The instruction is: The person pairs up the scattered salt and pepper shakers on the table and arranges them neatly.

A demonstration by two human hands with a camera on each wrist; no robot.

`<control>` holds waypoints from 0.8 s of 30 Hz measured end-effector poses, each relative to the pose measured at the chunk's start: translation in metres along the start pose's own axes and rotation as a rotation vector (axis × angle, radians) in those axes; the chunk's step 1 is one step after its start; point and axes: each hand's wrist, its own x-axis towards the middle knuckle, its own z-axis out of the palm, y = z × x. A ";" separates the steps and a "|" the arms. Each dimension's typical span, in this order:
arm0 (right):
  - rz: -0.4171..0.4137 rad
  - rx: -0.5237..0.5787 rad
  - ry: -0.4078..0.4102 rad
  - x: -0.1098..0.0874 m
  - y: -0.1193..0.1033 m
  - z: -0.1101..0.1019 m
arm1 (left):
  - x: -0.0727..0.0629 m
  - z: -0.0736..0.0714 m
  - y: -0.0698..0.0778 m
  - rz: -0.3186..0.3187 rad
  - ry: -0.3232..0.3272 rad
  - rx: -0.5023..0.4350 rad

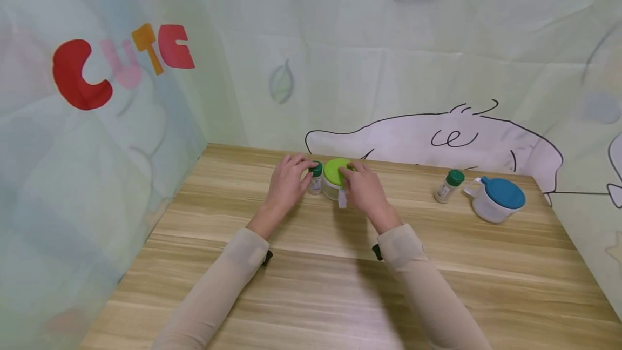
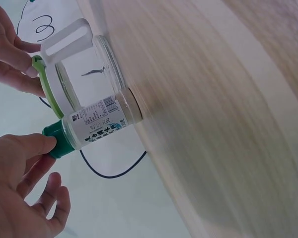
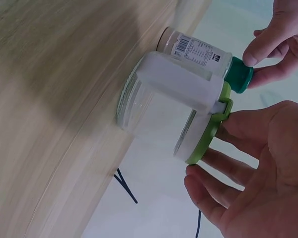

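On the wooden table (image 1: 437, 263), toward the far edge at about 12 o'clock from the person, a small bottle with a dark green cap (image 1: 315, 177) stands upright, touching or just beside a clear jar with a light green lid (image 1: 335, 179); the jar sits at the bottle's 3 o'clock; a white handle (image 1: 342, 199) hangs down the jar's near side at 6 o'clock. The left hand (image 1: 286, 183) comes in from 7 o'clock and pinches the bottle's cap, thumb tip and a fingertip clamped on it, as the left wrist view shows (image 2: 27, 148); the remaining fingers are loosely curled and apart, clear of the bottle's printed label (image 2: 97, 121). The right hand (image 1: 364, 188) reaches the jar from 4 o'clock; its fingers (image 3: 223, 166) are spread and nearly straight, their tips resting on the rim of the light green lid (image 3: 208, 134); whether the thumb presses the lid cannot be told. Both forearms wear pale beige sleeves (image 1: 228, 274). Well apart, at 3 o'clock from the hands, stands a second small green-capped bottle (image 1: 449, 185); just beside it, further toward 3 o'clock, is a white jar with a blue lid (image 1: 498, 199). Behind the table hangs a pale green printed cloth (image 1: 340, 42), with the red and orange letters "CUTE" (image 1: 121, 64) at 10 o'clock.
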 end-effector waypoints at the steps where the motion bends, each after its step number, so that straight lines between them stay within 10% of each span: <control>1: 0.001 -0.001 0.001 0.000 -0.001 0.000 | 0.000 0.000 0.000 0.000 0.003 0.002; 24: 0.032 0.017 0.015 -0.004 -0.005 0.001 | -0.002 0.003 -0.001 -0.006 0.046 -0.041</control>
